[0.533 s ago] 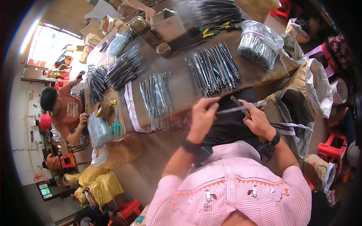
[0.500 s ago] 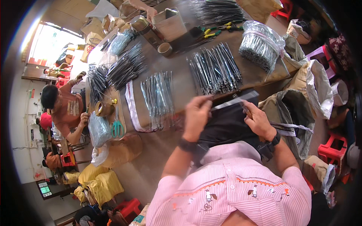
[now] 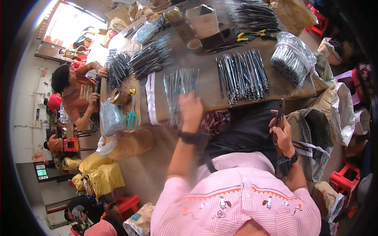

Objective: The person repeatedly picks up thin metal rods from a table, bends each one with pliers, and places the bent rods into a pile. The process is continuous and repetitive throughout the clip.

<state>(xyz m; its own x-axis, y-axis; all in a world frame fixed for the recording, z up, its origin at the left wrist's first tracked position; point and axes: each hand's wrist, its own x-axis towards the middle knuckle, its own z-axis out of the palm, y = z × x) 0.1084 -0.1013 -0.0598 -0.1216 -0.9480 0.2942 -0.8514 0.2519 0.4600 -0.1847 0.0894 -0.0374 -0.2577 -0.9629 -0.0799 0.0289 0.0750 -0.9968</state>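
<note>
My left hand [image 3: 191, 110] reaches over the table's front edge onto the near end of a row of thin strips [image 3: 179, 84] that look pale and silvery. Motion smears its fingers, so their grip is not clear. My right hand [image 3: 281, 135] is above my right thigh, closed around a small dark hand tool [image 3: 281, 110] that looks like pliers, its tip pointing away from me. Between the two hands, farther back on the table, lies a wider row of dark shiny metal strips [image 3: 242, 76].
A plastic-wrapped bundle of strips [image 3: 293, 59] stands at the table's right end. Yellow-handled pliers [image 3: 246, 38], a box [image 3: 202, 21] and a tape roll [image 3: 118, 96] lie farther off. Teal scissors [image 3: 130, 118] are at left, near a co-worker [image 3: 80, 92]. Sacks [image 3: 315, 137] stand right.
My left hand has swung left from over my lap to the pale strips. My right hand has shifted slightly right and turned the tool upward. The strip formerly between my hands no longer shows there.
</note>
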